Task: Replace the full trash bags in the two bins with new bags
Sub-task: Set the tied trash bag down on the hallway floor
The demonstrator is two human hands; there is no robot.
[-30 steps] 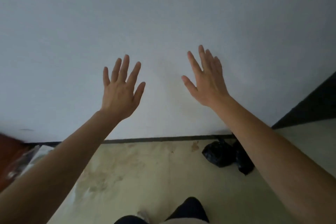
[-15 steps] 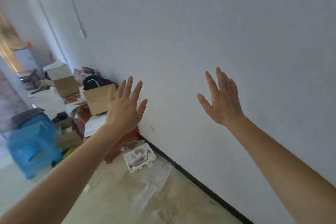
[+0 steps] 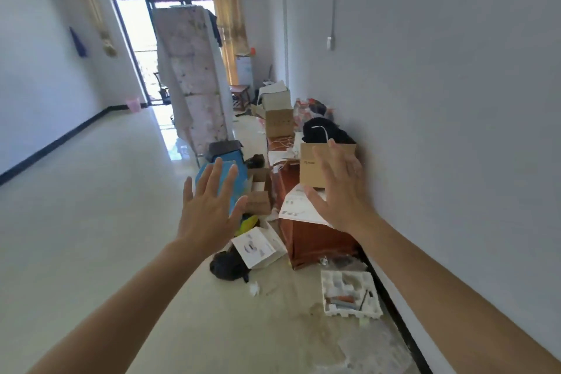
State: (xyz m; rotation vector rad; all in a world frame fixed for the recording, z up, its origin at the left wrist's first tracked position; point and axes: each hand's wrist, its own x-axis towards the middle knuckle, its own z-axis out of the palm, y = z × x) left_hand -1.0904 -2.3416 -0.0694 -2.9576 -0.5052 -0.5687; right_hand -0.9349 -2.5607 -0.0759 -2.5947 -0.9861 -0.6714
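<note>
My left hand (image 3: pixel 209 206) and my right hand (image 3: pixel 341 191) are both raised in front of me, fingers spread, holding nothing. Far down the room, a small pink bin (image 3: pixel 133 105) stands on the floor against the left wall near the glass door. A dark bundle that looks like a black bag (image 3: pixel 227 266) lies on the floor below my left hand. No other bin shows in this view.
Clutter lines the right wall: a wooden cabinet (image 3: pixel 315 240), cardboard boxes (image 3: pixel 321 164), a blue plastic stool (image 3: pixel 224 176), a white box (image 3: pixel 255 247) and a white foam tray (image 3: pixel 349 294). A tall wrapped mattress (image 3: pixel 194 82) leans mid-room. Open floor (image 3: pixel 91 191) stretches along the left.
The view has swung left from the blank wall and floor to look down the length of the room. Both hands stay raised and spread. The black bags by the baseboard are out of view.
</note>
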